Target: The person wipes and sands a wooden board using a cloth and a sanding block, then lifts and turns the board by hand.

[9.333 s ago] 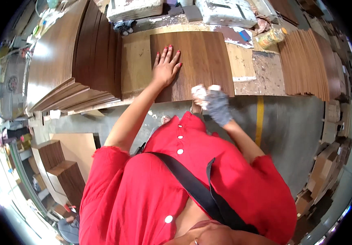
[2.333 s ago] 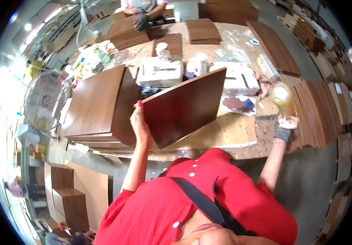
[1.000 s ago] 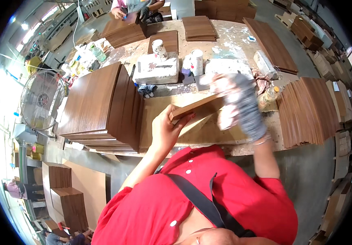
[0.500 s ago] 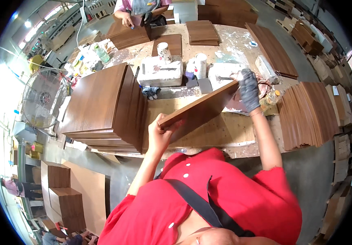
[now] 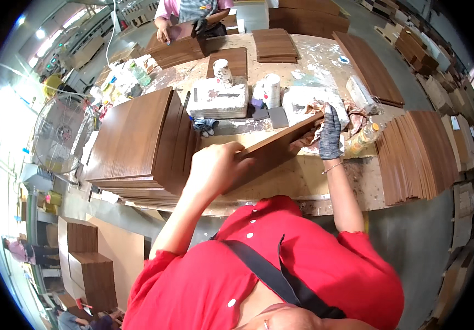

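A brown wooden panel (image 5: 275, 157) is held tilted on its edge over the near part of the workbench. My bare left hand (image 5: 215, 168) grips its near-left end, fingers curled over the top edge. My right hand (image 5: 330, 135), in a dark grey glove, is closed at the far-right end around a crumpled brownish-pink rag (image 5: 305, 139). That rag shows on both sides of the panel's end and touches it. The palm side of the right hand is partly hidden. A bottle of yellowish liquid (image 5: 362, 138) lies tilted just right of the glove.
Stacks of brown panels stand left (image 5: 130, 135) and right (image 5: 415, 157) on the workbench (image 5: 303, 192). White paint-spotted blocks (image 5: 218, 99), cans (image 5: 271, 91) and dark sanding pads (image 5: 277, 117) lie beyond. A co-worker (image 5: 196, 16) handles a panel across the bench. A fan (image 5: 58, 132) stands left.
My left hand has turned over the panel's top edge and moved slightly up. My right hand has shifted down along the panel's end, and the rag now shows beneath it.
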`<state>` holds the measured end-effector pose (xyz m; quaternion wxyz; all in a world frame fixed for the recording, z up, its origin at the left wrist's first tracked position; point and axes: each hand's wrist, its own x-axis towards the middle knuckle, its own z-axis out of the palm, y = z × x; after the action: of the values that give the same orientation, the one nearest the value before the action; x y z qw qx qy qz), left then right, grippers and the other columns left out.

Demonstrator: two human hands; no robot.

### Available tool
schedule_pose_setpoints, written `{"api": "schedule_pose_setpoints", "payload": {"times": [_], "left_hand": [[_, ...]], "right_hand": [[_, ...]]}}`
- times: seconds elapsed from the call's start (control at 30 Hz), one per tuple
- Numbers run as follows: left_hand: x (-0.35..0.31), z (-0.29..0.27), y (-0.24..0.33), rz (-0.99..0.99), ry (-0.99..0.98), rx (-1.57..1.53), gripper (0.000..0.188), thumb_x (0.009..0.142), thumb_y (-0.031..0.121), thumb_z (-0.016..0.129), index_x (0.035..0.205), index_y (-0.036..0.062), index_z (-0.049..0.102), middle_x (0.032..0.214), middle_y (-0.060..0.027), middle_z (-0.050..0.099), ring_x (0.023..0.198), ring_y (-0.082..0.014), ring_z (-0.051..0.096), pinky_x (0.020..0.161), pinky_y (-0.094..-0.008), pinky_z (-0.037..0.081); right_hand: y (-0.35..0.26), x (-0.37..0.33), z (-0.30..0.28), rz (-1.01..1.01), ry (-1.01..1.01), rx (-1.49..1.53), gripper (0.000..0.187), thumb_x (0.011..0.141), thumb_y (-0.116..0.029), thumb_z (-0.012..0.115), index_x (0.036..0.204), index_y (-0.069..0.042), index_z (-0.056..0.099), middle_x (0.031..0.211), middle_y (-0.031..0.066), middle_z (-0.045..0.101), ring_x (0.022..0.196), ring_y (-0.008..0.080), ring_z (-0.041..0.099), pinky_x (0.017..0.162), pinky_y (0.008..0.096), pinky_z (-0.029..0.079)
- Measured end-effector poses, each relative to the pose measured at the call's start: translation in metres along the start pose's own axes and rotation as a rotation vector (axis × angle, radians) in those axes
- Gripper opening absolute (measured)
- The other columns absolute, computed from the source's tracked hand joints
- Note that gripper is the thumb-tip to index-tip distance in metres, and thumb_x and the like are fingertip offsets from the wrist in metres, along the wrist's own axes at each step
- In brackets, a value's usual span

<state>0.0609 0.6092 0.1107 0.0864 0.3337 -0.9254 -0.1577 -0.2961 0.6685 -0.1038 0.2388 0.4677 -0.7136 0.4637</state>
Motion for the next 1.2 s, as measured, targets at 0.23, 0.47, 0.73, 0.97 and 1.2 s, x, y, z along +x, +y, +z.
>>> {"api": "schedule_pose_setpoints", "payload": {"times": [0.23,0.47,0.73,0.97,1.2], "left_hand": [[0.012,0.024,0.013,0.015,0.057,0.051,0.048,0.091,0.049,0.067,0.083,0.0016,0.070,0.071,-0.0213,0.066,0.071,-0.0400,0.068,0.066,-0.0458,0.054],[-0.014,0.013,0.002,0.026,0.158,-0.120,0.032,0.090,0.033,0.072,0.098,0.0027,0.067,0.081,-0.0182,0.067,0.077,-0.0368,0.068,0.066,-0.0419,0.052],[-0.037,0.070,-0.023,-0.050,0.261,-0.542,0.021,0.091,0.018,0.076,0.100,-0.0013,0.072,0.076,-0.0100,0.070,0.067,-0.0071,0.057,0.062,-0.0273,0.049],[-0.038,0.056,-0.032,0.025,0.165,-0.873,0.034,0.089,0.018,0.076,0.117,-0.0002,0.067,0.090,-0.0131,0.074,0.075,-0.0148,0.068,0.071,-0.0307,0.054],[-0.016,0.015,0.011,0.184,0.078,-0.830,0.047,0.088,0.019,0.080,0.124,-0.0042,0.062,0.101,-0.0097,0.074,0.089,-0.0093,0.064,0.081,-0.0280,0.052]], "right_hand": [[-0.071,-0.015,-0.006,0.064,-0.080,0.247,0.053,0.100,0.006,0.039,0.150,-0.009,0.044,0.149,0.0146,0.046,0.135,0.0295,0.047,0.115,0.0368,0.038],[-0.193,0.096,-0.107,-0.249,-0.022,0.399,0.045,0.093,0.003,0.051,0.137,-0.004,0.054,0.133,0.0147,0.058,0.119,0.0306,0.057,0.105,0.0389,0.045],[-0.265,0.106,-0.106,-0.243,-0.148,0.365,0.020,0.093,-0.011,0.056,0.109,-0.005,0.066,0.109,0.0140,0.063,0.102,0.0361,0.056,0.094,0.0478,0.045],[-0.266,0.092,-0.107,-0.458,-0.126,0.317,0.022,0.091,-0.009,0.059,0.112,-0.007,0.065,0.112,0.0115,0.064,0.107,0.0357,0.058,0.096,0.0480,0.046],[-0.263,0.072,-0.119,-0.034,-0.166,0.570,0.018,0.096,-0.010,0.059,0.111,-0.004,0.066,0.107,0.0140,0.064,0.103,0.0324,0.060,0.095,0.0426,0.047]]}}
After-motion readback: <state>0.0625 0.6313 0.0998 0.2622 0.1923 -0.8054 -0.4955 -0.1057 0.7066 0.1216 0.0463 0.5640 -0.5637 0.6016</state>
